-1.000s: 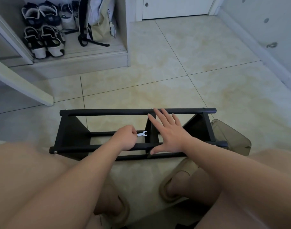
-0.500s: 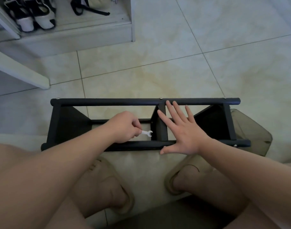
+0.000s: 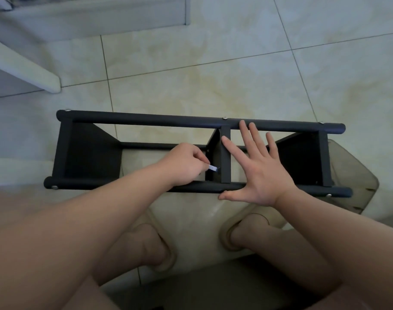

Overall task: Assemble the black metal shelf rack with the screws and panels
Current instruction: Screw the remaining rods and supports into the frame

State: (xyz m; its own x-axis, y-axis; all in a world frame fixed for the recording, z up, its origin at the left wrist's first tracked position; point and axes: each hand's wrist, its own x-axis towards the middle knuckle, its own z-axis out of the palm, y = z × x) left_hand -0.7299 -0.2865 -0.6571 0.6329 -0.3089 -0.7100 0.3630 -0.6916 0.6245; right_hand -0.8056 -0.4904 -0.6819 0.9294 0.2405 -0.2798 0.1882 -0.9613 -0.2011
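Note:
The black metal shelf rack [image 3: 146, 119] lies on its side on the tiled floor in front of my knees, its long tubes running left to right with three black panels between them. My left hand [image 3: 183, 163] reaches into the rack and pinches a small silver wrench [image 3: 214, 168], whose head sits against the left face of the middle panel [image 3: 225, 157]. My right hand [image 3: 257, 166] lies flat with spread fingers over the rack just right of the middle panel, thumb on the near tube. Silver screw heads show on the tube ends.
A translucent brown plastic stool [image 3: 356, 182] stands against the rack's right end. A white door edge [image 3: 23, 66] juts in at the left, and a raised white step [image 3: 90, 19] runs along the back. My sandalled feet [image 3: 242, 231] rest just behind the rack.
The camera has tilted further down toward the rack. My left hand has brought the wrench right, up against the middle panel. My right hand stays flat on the rack.

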